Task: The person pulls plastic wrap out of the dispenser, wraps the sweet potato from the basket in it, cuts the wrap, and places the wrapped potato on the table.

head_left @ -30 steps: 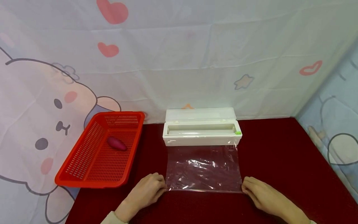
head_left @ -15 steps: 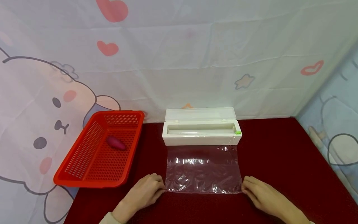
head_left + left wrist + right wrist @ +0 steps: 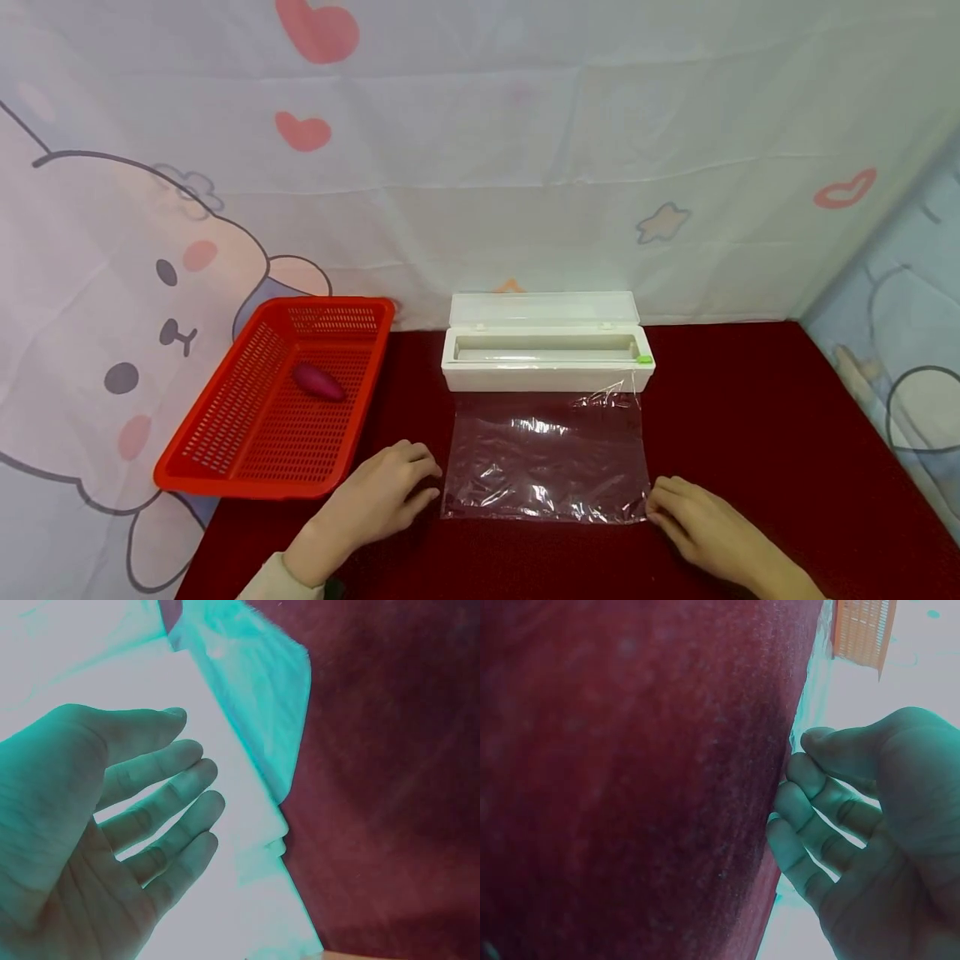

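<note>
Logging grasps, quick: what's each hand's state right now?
Left hand: open, holding nothing.
Right hand: closed, pinching the near right corner of the clear, thin plastic sheet.

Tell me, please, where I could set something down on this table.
Widest bare patch: right of the cling film dispenser, beyond the right hand. Smaller: in front of the cling film. Crowded: the left, with the red basket and left hand.

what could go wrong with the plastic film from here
The plastic film may pull askew: the right hand pinches one near corner, while the left hand is off it. It may also cling to itself, as it already lies wrinkled. A hard tug might drag the white box, which no hand steadies.
</note>
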A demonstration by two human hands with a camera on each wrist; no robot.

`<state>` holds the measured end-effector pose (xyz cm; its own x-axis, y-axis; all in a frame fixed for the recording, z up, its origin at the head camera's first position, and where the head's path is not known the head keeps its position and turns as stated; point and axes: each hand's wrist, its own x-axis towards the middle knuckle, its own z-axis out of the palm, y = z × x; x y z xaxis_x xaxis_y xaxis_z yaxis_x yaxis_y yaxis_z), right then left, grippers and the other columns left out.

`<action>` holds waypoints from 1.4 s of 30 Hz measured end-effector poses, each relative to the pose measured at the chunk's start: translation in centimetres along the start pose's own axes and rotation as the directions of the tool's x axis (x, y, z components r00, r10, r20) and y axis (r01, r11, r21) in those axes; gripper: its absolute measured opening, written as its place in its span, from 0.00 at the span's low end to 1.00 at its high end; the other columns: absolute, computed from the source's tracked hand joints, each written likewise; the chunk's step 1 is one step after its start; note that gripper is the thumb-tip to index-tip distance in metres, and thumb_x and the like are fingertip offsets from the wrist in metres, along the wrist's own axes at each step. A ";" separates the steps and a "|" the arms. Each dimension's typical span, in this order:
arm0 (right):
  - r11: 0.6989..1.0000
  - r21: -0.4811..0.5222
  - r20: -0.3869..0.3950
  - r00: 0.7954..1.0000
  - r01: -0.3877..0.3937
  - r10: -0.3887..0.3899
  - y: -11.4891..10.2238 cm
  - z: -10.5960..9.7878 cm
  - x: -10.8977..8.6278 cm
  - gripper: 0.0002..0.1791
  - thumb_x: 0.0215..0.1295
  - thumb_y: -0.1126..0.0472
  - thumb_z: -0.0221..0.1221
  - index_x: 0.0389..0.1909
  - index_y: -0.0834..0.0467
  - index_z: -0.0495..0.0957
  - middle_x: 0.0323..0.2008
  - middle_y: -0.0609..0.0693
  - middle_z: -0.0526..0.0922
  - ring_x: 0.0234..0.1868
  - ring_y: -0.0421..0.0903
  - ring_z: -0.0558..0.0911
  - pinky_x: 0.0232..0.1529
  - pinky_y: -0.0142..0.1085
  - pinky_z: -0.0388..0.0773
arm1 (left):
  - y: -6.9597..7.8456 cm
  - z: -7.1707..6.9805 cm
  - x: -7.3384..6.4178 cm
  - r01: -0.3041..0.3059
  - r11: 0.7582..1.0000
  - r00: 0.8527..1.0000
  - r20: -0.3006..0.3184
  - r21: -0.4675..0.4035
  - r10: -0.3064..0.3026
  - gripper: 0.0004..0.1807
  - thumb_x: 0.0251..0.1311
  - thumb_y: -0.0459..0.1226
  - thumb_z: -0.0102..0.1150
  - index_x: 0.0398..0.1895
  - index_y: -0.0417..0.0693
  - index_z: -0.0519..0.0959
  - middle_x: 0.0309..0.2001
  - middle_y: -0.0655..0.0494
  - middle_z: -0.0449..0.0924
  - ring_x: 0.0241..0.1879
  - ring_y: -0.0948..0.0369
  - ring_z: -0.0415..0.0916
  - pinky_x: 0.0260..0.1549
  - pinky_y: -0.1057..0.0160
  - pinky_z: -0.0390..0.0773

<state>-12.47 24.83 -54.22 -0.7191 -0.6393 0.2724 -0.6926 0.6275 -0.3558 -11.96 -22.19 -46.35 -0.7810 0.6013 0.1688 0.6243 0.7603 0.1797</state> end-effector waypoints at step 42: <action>0.985 0.117 0.152 0.983 -0.125 0.107 0.1 -0.2 0.1 0.15 0.67 0.65 0.70 0.32 0.40 0.79 0.30 0.29 0.71 0.33 0.27 0.68 0.33 0.28 0.75 | -6.0 -11.0 1.7 0.123 0.992 0.968 -0.224 0.019 -0.116 0.15 0.65 0.35 0.74 0.54 0.44 0.86 0.53 0.50 0.86 0.53 0.50 0.81 0.53 0.47 0.85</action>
<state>-12.65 24.89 -54.05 -0.7722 -0.6285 0.0937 -0.5855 0.6463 -0.4894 -16.79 -28.39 -36.45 -0.8234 0.4387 0.3598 0.5228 0.8330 0.1808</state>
